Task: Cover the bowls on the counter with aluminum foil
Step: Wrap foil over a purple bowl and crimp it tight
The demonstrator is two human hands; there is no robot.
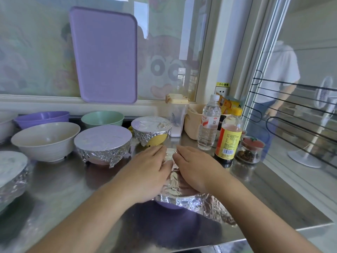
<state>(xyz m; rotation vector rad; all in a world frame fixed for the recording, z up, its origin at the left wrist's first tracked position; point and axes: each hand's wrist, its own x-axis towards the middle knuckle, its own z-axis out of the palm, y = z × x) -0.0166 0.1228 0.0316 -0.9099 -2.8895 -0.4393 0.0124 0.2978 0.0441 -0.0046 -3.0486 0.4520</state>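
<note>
- Centrally, on the steel counter (pixel 60 187): a purple bowl (pixel 168 205) under a sheet of aluminum foil (pixel 206 203), near the front edge.
- Left hand (pixel 147 170) flat on the foil top, fingers straight and pressing, gripping nothing.
- Right hand (pixel 195 168) beside it on the foil, fingertips curled and pinching a crease at the far rim.
- Foil loose and crumpled at the bowl's right side, trailing onto the counter.
- Behind, already wrapped: a pink bowl (pixel 103 143) and a yellow bowl (pixel 151 131); another foil-covered bowl (pixel 11 172) at far left.
- Uncovered: a white bowl (pixel 45 141), a green bowl (pixel 102 118), a purple dish (pixel 42 118).
- To the right: a water bottle (pixel 208 125) and a sauce bottle (pixel 228 137).
</note>
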